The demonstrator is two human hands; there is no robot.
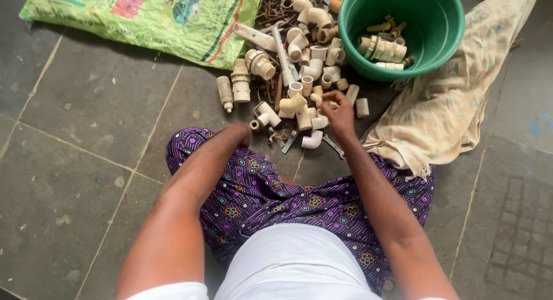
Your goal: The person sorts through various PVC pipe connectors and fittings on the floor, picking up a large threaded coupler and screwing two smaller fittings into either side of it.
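Hands in a pile of pipe pieces on the floor

The right hand [339,112] was curled on a small fitting at the near edge of the pipe pile [299,63]; which one was hidden. The left hand [239,133] rested closed near the pile, fingers unseen. The pieces looked light, hard and smooth, easy to pinch by the ends. The green bowl [438,23], right of the pile, held more.

I sit on a floor [86,179] of large dark grey stone tiles, dusty and speckled, with pale grout lines running diagonally. A flat green woven sack [150,17] lies at the top left. A crumpled cream cloth [455,104] spreads across the tiles on the right. Soft, even daylight, without hard shadows.
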